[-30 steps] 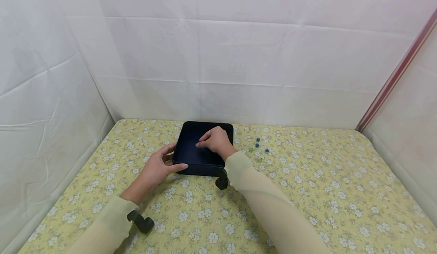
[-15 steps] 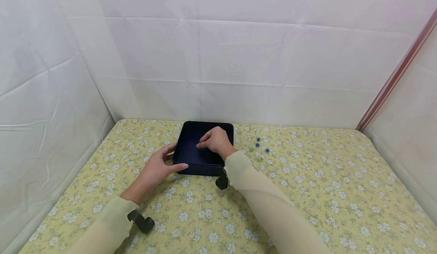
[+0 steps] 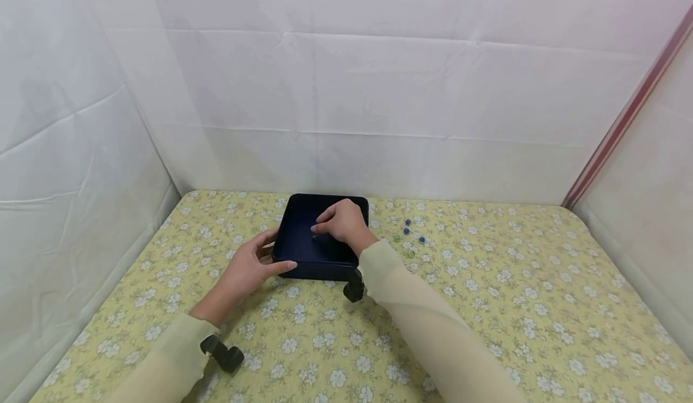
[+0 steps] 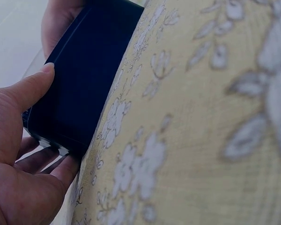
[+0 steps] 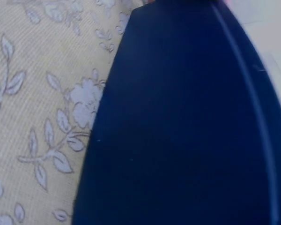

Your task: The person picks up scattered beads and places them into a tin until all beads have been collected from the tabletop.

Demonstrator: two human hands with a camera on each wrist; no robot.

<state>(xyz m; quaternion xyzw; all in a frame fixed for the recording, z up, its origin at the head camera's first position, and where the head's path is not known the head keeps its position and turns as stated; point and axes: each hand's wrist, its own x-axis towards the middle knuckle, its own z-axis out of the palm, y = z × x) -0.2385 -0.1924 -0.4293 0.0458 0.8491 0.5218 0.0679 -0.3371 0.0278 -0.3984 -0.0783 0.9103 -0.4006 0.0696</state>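
A dark navy square box [image 3: 319, 270], open at the top, sits on the floral cloth in the head view. My left hand [image 3: 250, 264] grips its near left corner, thumb on the front wall and fingers along the left side. The left wrist view shows the left hand [image 4: 33, 154] against the box's dark wall [image 4: 84, 79]. My right hand [image 3: 344, 222] reaches inside the box, fingertips together over its floor. A small glassy marble [image 3: 314, 236] shows right at those fingertips. In the right wrist view the box wall [image 5: 178, 117] hides the right hand's fingers.
Right of the box lie several loose marbles, among them a blue marble [image 3: 421, 240] and a green marble [image 3: 411, 254]. The yellow floral cloth [image 3: 514, 307] covers the table. White sheets [image 3: 379, 90] hang behind and at both sides.
The small marble now shows just below my right fingertips; before, it was not visible there. Both hands and the box hold nearly the same places.
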